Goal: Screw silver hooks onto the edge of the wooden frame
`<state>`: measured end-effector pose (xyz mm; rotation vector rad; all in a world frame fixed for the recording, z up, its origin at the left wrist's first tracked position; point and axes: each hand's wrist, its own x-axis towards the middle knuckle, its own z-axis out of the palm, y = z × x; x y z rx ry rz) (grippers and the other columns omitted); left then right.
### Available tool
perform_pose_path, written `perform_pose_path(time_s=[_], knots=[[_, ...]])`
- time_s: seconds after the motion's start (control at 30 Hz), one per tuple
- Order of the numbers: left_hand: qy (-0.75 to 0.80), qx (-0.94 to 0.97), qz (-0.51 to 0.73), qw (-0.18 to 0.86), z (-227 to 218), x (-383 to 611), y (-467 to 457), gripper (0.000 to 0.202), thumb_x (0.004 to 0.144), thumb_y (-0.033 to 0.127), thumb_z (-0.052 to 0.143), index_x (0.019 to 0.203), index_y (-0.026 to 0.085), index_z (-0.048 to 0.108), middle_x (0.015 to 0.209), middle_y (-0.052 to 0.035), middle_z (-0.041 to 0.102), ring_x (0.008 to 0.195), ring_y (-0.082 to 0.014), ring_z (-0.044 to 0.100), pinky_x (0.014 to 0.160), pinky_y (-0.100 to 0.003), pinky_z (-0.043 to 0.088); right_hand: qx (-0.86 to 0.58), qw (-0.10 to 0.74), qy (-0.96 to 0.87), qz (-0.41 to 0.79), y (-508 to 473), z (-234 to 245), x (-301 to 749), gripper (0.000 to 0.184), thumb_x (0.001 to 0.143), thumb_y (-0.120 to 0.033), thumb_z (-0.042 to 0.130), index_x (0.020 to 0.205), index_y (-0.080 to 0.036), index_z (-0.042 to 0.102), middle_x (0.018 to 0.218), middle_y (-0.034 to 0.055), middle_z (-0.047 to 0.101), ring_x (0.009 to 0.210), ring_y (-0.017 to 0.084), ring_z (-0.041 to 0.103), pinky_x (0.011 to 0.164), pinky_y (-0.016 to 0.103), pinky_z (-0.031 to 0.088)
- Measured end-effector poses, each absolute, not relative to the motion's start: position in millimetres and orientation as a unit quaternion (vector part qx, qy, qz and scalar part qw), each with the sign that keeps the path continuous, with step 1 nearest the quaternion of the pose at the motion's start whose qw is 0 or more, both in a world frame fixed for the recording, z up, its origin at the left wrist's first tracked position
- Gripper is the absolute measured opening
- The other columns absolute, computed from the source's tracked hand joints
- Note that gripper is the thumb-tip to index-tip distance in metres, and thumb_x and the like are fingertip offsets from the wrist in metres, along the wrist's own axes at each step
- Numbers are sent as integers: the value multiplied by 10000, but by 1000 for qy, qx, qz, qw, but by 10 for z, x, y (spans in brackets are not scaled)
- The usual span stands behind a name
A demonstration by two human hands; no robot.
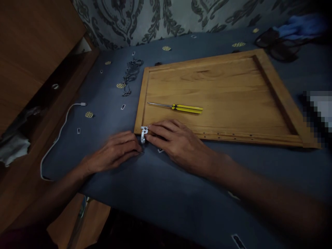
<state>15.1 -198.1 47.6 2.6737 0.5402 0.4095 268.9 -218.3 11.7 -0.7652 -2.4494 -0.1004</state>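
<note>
A wooden panel (197,79) with a raised frame lies flat on the blue-grey cloth. At its near left corner sits a small silver hook bracket (143,134), its hooked part hanging over the near edge. My right hand (178,145) rests on the frame's near edge, thumb and forefinger closed against the bracket. Just left of the bracket, my left hand (118,150) is closed in a pinch. A thin shiny sliver shows at its fingertips, too small to name. A screwdriver (176,107) with a yellow and black handle lies on the panel, its tip pointing left.
Several dark wire pieces (131,74) lie left of the panel. A white cable (62,133) curves along the cloth's left side beside wooden furniture (33,52). Dark glasses (282,46) and a blue cloth (303,26) lie at the back right.
</note>
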Motion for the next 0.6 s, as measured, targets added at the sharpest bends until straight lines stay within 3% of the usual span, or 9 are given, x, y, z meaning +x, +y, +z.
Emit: perform_pose_path(time_s=[0.2,0.33,0.47,0.6], knots=[[261,909,166,279,609,41,-1912,65,1027,168,574,984,175,622,952,-34,656,899,-134,643,820,-231,508,-274,301,-912,-55,-2176,108,2686,275,1020,-85,468,1167,-73,700,1164,142,755,1069,298,657,896,431,550],[332,869,226,290,654,114,-1789,96,1012,250,616,947,181,634,968,-39,666,928,-156,647,866,-267,514,-277,291,-914,-51,-2180,110,2690,284,1029,-94,459,1184,-93,697,1171,148,751,1087,287,640,903,434,537],[335,865,175,329,684,239,-1638,218,1013,370,614,913,180,651,1020,-60,676,987,-183,641,926,-309,505,-285,279,-916,-46,-2183,115,2692,274,1040,-124,472,1199,-129,696,1172,132,751,1089,273,630,903,430,527],[310,878,122,343,756,287,-1520,230,1027,377,588,923,181,647,1047,-57,668,1005,-175,627,952,-307,484,-278,284,-917,-49,-2174,114,2691,259,1038,-134,490,1201,-87,686,1168,148,747,1079,287,624,906,434,519]])
